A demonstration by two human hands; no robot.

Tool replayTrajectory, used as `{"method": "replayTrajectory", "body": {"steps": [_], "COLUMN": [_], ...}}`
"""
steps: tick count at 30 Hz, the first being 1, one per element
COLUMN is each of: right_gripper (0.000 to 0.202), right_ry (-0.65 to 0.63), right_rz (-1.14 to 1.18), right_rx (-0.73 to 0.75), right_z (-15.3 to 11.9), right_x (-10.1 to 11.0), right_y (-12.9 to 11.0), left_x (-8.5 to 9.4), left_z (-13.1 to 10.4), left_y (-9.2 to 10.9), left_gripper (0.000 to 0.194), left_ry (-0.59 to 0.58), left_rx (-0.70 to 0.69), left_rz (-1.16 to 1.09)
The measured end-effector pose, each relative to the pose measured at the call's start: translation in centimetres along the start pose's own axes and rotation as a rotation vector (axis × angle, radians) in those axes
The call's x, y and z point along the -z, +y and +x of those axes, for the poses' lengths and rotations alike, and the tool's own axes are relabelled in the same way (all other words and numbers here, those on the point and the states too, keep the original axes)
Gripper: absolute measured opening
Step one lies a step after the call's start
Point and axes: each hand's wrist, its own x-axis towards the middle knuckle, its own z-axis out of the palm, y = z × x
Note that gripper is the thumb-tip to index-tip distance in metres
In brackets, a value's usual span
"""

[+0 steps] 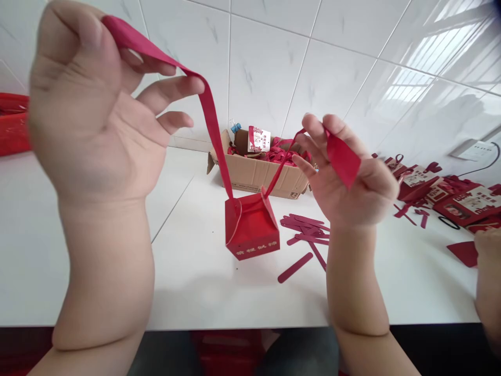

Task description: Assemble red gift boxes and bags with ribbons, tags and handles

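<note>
A small red gift box [253,224] with pale lettering on its front hangs tilted from a red ribbon [213,122], whose two lengths rise from its top edges. My left hand [104,99], raised high, pinches one end of the ribbon between thumb and index finger, and the strip runs over its other fingers. Lower and to the right, my right hand [348,172] is closed on the other length, with the loose end lying across the palm. Whether the box's underside touches the table cannot be made out.
Behind the gift box stands a cardboard carton [258,172] filled with red ribbons and a printed card. Dark red strips [295,267] lie right of the box. Printed red boxes [469,203] line the right side, near a co-worker's hand [487,250]. A red bag [13,125] sits far left.
</note>
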Motion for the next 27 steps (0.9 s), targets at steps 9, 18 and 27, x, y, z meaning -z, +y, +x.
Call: {"method": "replayTrajectory", "body": {"steps": [9, 18, 27], "right_gripper": [0.046, 0.044, 0.022], "right_ry": [0.124, 0.236, 0.266], "right_rz": [0.057, -0.005, 0.376], "right_rx": [-0.024, -0.017, -0.032], "right_z": [2.3, 2.8, 2.8], "right_x": [0.1, 0.7, 0.6], "right_y": [4.4, 5.5, 4.1], "left_x": [1.3, 1.4, 1.7], "left_z": [2.0, 2.6, 3.5], "left_y": [-3.2, -3.6, -2.6], "left_gripper": [0.015, 0.011, 0.009], "left_ry": [-0.148, -0.106, -0.125], "left_rx": [-0.098, 0.082, 0.205], "left_rz": [-0.013, -0.014, 0.025]}}
